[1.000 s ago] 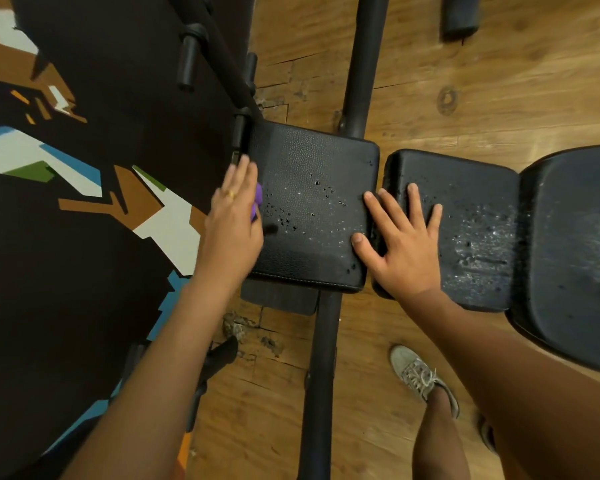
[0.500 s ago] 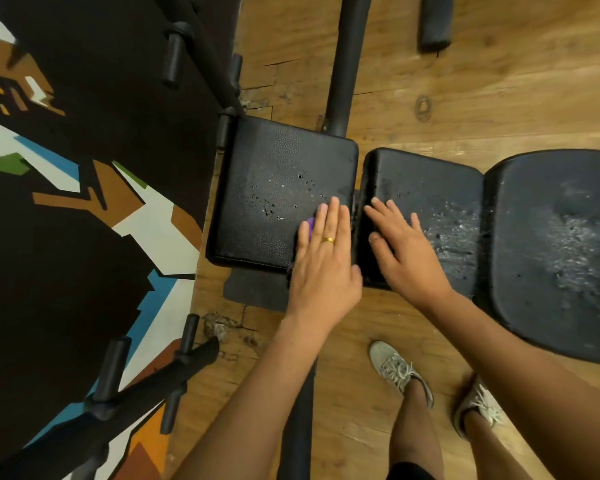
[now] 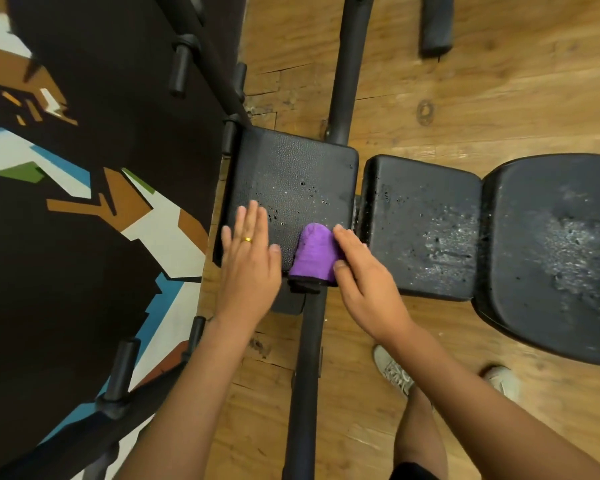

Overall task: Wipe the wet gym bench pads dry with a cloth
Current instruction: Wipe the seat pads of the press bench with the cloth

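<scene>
Three black bench pads lie in a row. The left pad carries scattered droplets, while the middle pad and the large right pad show wide wet patches. A folded purple cloth sits on the left pad's near edge and hangs slightly over it. My left hand lies flat on the left pad beside the cloth, fingers straight, apart from the cloth. My right hand holds the cloth's right side between fingers and thumb, at the gap between left and middle pads.
The bench's black frame tube runs toward me under the left pad, and another tube runs away. Black rack pegs and a patterned dark mat lie to the left. My shoes stand on the wooden floor.
My left hand slid left off the cloth and now rests flat on the pad. My right hand moved from the middle pad's edge onto the cloth, which is now uncovered.
</scene>
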Demonstrator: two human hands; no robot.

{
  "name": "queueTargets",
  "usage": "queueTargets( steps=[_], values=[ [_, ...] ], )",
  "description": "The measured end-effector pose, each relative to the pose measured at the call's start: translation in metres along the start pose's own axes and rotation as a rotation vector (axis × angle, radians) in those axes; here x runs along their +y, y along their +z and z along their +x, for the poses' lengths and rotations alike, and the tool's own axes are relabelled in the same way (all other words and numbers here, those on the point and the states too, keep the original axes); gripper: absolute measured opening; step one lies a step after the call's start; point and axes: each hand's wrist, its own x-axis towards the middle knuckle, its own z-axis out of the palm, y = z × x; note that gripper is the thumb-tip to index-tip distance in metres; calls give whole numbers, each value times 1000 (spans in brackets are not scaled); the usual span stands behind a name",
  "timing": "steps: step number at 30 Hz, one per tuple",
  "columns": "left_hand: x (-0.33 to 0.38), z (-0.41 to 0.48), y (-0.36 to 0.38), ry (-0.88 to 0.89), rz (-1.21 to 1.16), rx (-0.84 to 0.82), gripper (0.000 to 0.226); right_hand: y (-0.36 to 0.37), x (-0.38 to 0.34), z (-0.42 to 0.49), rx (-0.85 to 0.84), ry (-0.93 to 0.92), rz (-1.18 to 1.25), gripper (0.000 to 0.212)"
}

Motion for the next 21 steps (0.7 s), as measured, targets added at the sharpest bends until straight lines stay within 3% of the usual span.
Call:
queueTargets(
  steps=[5,9,12,21],
  values=[
    [-26,28,-17,-29,161,31,55,23,-19,6,-4,3,-166,58],
    [-21,39,-10,-63,200,71,59,51,-29,14,104,61,-380,73],
    [-19,40,-3,-86,243,90,61,67,-30,21,184,94,-456,67],
    [-21,46,-13,-74,187,37,62,73,-19,31,440,194,-286,59]
  ],
)
